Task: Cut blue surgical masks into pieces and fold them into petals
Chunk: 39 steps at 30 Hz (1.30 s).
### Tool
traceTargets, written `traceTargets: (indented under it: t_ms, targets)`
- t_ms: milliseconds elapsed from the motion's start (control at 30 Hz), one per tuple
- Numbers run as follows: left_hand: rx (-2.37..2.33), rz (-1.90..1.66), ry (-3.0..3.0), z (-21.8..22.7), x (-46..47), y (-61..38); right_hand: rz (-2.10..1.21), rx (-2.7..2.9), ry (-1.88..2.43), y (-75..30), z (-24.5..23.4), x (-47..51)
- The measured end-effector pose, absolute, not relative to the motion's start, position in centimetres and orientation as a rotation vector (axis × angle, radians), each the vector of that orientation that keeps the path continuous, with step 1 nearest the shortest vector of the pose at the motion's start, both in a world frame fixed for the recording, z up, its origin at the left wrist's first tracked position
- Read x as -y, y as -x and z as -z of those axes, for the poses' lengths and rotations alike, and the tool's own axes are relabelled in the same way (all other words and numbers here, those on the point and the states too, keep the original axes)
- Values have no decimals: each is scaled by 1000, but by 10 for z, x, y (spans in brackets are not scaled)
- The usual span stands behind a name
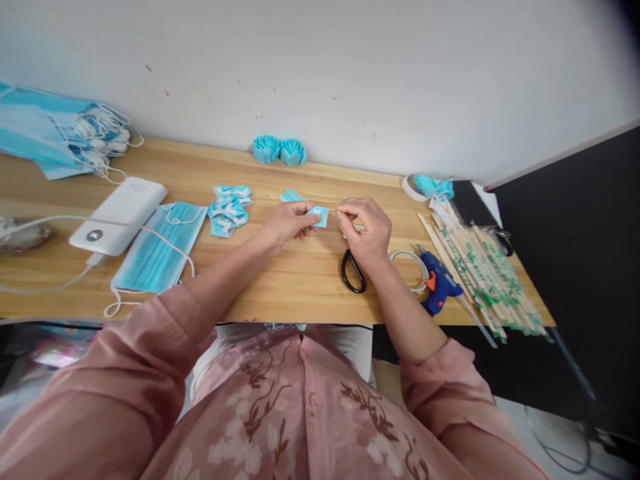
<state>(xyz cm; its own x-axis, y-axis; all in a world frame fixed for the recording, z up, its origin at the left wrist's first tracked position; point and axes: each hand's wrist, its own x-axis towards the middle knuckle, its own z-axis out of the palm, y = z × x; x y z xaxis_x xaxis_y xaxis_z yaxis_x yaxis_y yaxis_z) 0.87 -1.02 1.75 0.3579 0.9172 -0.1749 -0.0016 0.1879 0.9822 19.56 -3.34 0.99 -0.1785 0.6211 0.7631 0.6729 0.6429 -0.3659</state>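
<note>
My left hand [293, 221] pinches a small blue square of mask fabric [321, 217] that carries a white patch. Just to its right, my right hand [369, 228] has thumb and forefinger pressed together on something thin, too small to make out. Behind the left hand lies another blue fabric strip [292, 195]. A pile of folded blue pieces with white patches [229, 212] sits to the left. Below my right hand shows the black handle of scissors [353, 272]; the hand hides the rest. Two blue fabric flowers [279, 151] stand against the wall.
On the left are a face mask [157, 250], a white power bank [117, 217] with its cable and a mask stack [45, 130]. At right lie a tape roll [423, 272], a blue glue gun [441, 287] and wrapped chopsticks [493, 273]. A dark panel [575, 267] borders the table.
</note>
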Motion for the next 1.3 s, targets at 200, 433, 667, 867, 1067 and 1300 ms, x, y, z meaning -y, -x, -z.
traceTargets:
  t_ms: [200,433,667,867,1067,1300]
  targets:
    - [-990,-778,-1212,-20,10,-9,314,2023,919,-196,-11,30]
    - [-1001,-788,-1205,-20,10,-9,438,2079,950,-193,-10,32]
    - [-995,-790,-1183,-24,10,-9,509,2084,941,-193,-9,33]
    - [-1007,-772,-1162,-30,13,-10,577,2082,984,-192,-10,34]
    - [-1003,-784,-1152,-31,14,-10,554,2114,972,-192,-7,33]
    - [-1009,-776,-1131,-33,13,-9,484,2129,1027,-193,-4,34]
